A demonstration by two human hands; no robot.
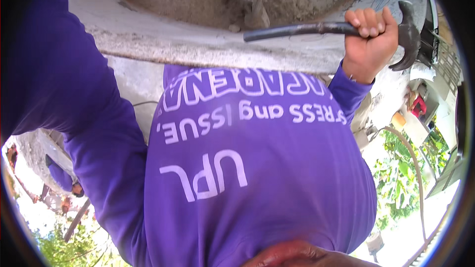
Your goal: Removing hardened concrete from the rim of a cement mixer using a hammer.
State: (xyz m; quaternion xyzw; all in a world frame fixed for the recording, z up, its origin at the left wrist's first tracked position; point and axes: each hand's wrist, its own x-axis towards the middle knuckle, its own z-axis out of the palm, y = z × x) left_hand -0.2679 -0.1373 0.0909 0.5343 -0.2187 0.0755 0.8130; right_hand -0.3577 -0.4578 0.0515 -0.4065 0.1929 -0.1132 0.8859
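My right hand (372, 34) is closed round a claw hammer (297, 30), gripping its dark handle close to the head. The black hammer head (408, 37) sticks out to the right of my fist, one end curving down. Leftward, the handle lies level over the near rim of a pale, rough basin (198, 44). My left arm, in a purple sleeve (64, 69), reaches up along the left side; its hand is outside the view.
Grey-brown, gritty material (198, 0) covers the basin's inside, where a whitish, dusty object (257, 0) stands. My purple shirt (262, 168) faces the basin's near edge. Another person in red (418, 105) is far off at the right. Green plants (396, 178) grow beyond.
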